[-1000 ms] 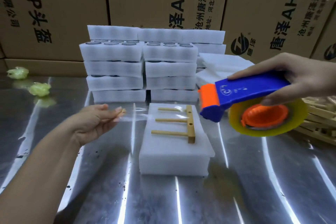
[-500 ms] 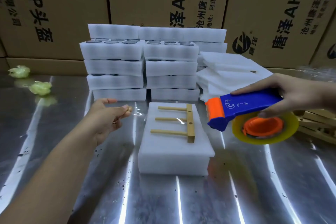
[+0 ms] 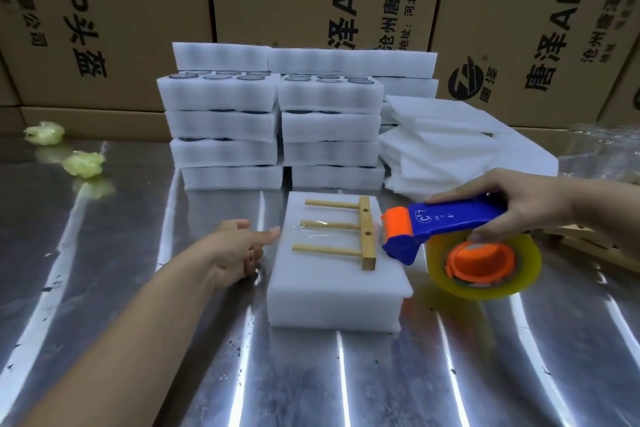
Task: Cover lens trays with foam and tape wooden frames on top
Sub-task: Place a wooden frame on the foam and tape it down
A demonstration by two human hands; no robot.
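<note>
Both hands flanked the foam-covered lens tray point(image 3: 332, 274), which lay on the steel tabletop point(image 3: 104, 288) just in front of 2 stacks of lens trays point(image 3: 273, 125). On its top sat the wooden frame point(image 3: 346, 236), a comb-like piece whose crossbar ran front to back along the tray's right part, with 3 dowels pointing left. The left hand point(image 3: 239, 250) was at the tray's left edge, fingers loosely curled and thumb and forefinger pressed toward a glinting end of clear tape point(image 3: 304, 230) over the middle dowel. The right hand point(image 3: 519, 208) was closed around the blue handle of the tape dispenser point(image 3: 446, 232), whose orange roller head stood just right of the crossbar, above the tray's right edge. Judged from this, the strip ran left to right, along the dowels and across the crossbar, so the coming pull belonged to the right hand, down over the tray's right side, while the left hand anchored the free end. Loose foam sheets point(image 3: 450, 146) lay behind the dispenser.
</note>
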